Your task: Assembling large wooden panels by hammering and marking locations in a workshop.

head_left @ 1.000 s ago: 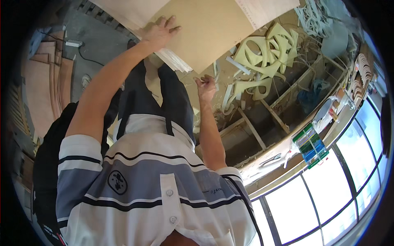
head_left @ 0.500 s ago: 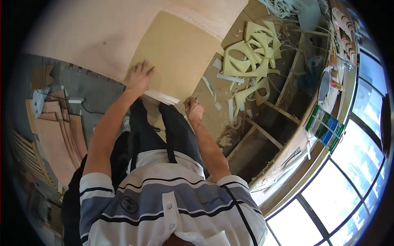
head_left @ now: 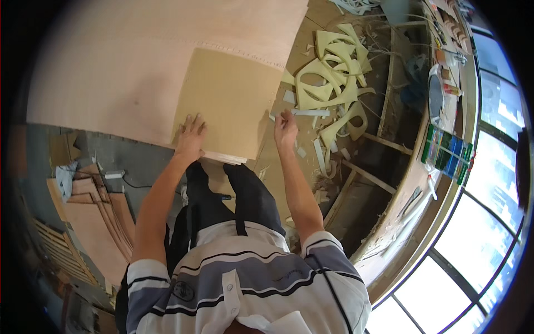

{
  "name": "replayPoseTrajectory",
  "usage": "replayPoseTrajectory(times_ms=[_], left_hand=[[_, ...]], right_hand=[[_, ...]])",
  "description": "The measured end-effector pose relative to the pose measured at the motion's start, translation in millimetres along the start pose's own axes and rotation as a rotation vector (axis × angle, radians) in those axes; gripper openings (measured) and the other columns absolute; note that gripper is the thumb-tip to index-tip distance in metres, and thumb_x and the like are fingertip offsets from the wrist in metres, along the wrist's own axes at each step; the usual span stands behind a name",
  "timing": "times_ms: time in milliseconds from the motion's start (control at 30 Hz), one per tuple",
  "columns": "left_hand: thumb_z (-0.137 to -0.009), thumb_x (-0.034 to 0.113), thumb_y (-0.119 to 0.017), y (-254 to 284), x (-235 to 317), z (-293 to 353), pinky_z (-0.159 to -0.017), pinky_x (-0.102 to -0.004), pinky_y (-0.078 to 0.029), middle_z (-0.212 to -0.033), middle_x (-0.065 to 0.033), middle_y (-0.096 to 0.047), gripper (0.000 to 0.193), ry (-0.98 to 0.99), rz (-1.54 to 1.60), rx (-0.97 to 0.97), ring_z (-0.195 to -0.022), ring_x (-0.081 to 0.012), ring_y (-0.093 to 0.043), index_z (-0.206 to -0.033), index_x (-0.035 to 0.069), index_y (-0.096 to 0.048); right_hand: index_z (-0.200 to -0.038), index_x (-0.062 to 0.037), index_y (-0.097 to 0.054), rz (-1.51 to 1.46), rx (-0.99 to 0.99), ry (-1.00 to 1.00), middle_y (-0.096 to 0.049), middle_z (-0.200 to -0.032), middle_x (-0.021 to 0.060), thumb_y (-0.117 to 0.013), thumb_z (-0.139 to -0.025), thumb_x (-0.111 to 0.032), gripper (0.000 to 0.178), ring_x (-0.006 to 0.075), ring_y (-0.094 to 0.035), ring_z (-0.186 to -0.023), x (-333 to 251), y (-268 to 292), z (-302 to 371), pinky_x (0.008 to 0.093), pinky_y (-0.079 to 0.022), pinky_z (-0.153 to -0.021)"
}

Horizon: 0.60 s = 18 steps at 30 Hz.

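Note:
A tan rectangular board (head_left: 228, 100) lies on a large pale pinkish sheet of thin wood (head_left: 111, 83). My left hand (head_left: 192, 136) rests flat on the board's near left corner, fingers apart. Beyond the board's right edge is my right hand (head_left: 285, 127), its fingers bent together. Whatever they grip is too small to make out. White layered edges (head_left: 225, 158) show under the board's near side.
Yellow foam offcuts (head_left: 328, 83) and a white strip (head_left: 311, 112) lie to the right. Beyond them are an open wooden frame (head_left: 370, 178) and a window (head_left: 445, 273). Curved wood pieces (head_left: 97, 222) stand at the left, near a cable (head_left: 136, 185).
My right hand has moved from the board's near right corner forward along its right side. My left hand stays on the board. The whole view has shifted, so the board sits lower in it.

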<state>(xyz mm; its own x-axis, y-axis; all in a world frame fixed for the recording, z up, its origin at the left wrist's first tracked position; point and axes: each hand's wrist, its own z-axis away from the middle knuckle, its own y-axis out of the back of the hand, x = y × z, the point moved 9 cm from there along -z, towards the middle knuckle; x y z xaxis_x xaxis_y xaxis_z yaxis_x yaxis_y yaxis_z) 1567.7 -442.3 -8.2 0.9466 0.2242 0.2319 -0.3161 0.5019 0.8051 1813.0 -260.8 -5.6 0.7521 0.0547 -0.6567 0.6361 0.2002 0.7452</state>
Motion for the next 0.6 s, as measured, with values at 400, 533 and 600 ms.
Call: replayPoseTrajectory(times_ms=[400,533,600], left_hand=[[-0.069,0.01,-0.076,-10,0,-13,-0.11,-0.0519,-0.028,-0.152,-0.0114,-0.02,0.079,-0.044,0.075,0.061,-0.139,-0.0372,-0.021,-0.138,0.011,-0.04],[-0.071,0.014,-0.074,-9,-7,-3,-0.109,-0.0531,-0.027,-0.152,-0.0123,-0.021,0.078,-0.037,0.085,0.073,-0.139,-0.0383,-0.02,-0.14,0.011,-0.038],[-0.072,0.021,-0.073,-4,-7,-2,-0.109,-0.0558,-0.026,-0.152,-0.0131,-0.02,0.081,-0.013,0.057,0.026,-0.139,-0.0399,-0.017,-0.142,0.011,-0.034]], right_hand=[[-0.104,0.0005,-0.067,-0.075,0.182,-0.235,-0.068,-0.084,0.0197,-0.062,-0.084,-0.031,0.037,0.035,-0.066,-0.082,5,-33,-96,0.0412,-0.051,-0.074],[-0.098,-0.0027,-0.07,0.027,0.292,-0.272,-0.069,-0.085,0.0178,-0.063,-0.082,-0.027,0.03,0.0341,-0.067,-0.08,-4,-41,-88,0.0408,-0.052,-0.072],[-0.099,-0.0038,-0.07,0.026,0.285,-0.226,-0.069,-0.086,0.0171,-0.063,-0.082,-0.027,0.029,0.0338,-0.067,-0.081,-6,-47,-90,0.041,-0.052,-0.072]])
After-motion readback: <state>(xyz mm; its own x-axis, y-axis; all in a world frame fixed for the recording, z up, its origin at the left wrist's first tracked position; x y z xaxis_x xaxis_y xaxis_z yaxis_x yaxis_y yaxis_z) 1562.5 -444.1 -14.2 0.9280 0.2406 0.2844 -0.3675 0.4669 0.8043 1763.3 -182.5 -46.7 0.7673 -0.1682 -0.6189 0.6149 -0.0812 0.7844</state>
